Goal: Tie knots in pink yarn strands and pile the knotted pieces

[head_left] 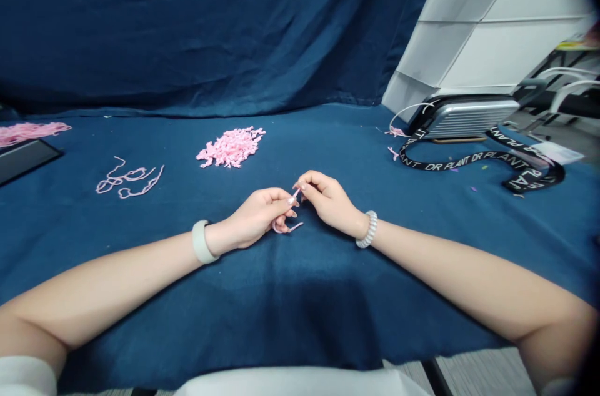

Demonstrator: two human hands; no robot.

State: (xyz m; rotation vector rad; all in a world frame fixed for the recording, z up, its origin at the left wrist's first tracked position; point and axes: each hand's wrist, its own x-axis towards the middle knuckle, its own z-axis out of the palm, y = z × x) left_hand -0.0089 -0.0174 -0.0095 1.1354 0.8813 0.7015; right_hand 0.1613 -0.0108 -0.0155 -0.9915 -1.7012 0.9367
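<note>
Near the middle of the blue cloth, my left hand (262,218) pinches a strand of pink yarn (294,227) between thumb and finger, and the strand's loose tail curls below the fingertips. My right hand (332,203) meets it from the other side, its thumb and fingertips closed on the same yarn. A short stretch of yarn shows between the two pinches. Beyond my hands lies a heap of small pink knotted yarn pieces (232,147). Off to the left, a few loose pink strands (129,180) lie curled on the cloth.
At the far left, a bundle of pink yarn (32,132) lies behind a dark flat panel (29,160). On the right are a silver ribbed case (473,118) and a black lettered strap (469,162). A blue curtain (210,27) hangs behind, beside a white panel (497,27).
</note>
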